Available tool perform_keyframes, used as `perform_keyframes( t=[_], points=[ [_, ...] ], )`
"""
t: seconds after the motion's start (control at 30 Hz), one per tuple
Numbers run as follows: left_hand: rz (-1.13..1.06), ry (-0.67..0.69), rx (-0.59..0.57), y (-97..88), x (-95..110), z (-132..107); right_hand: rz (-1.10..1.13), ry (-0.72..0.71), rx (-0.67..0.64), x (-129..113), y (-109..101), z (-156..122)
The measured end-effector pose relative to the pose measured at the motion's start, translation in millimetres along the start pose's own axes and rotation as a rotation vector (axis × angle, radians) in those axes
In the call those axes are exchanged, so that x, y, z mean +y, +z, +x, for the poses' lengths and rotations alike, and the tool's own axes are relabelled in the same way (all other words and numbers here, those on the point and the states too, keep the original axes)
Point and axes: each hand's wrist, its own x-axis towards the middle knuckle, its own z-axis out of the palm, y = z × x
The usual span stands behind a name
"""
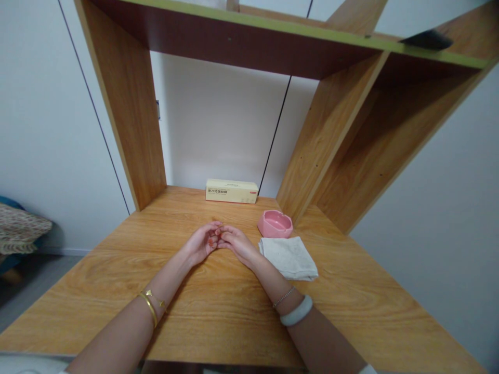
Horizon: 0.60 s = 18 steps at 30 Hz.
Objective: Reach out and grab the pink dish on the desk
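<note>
My left hand [201,243] rests on the wooden desk with its palm partly turned up and its fingers loosely curled. Against its fingertips lie those of my right hand [237,244], whose fingers are loosely stretched. No object shows between the two hands. Closest to my right hand is a folded pale grey cloth [290,258], lying just to its right. Behind the cloth stands a pink angular bowl-like dish [275,224], possibly an ashtray. A long cream-coloured box [231,192] with printed lettering is further back, beyond both hands.
The wooden desktop [218,306] spreads around my hands. Upright panels [128,114] and a shelf [234,36] frame the back, with slanting wooden compartments [351,135] at the right. A dark flat object [428,39] sits on the shelf edge. Patterned fabric [21,226] shows at far left.
</note>
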Motion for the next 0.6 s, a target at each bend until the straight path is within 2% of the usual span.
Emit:
perform_keyframes(
  t=[0.6],
  points=[
    [0.001, -0.002, 0.001, -0.6, -0.2, 0.9, 0.015, -0.005, 0.015, 1.7, -1.3, 1.8]
  ],
)
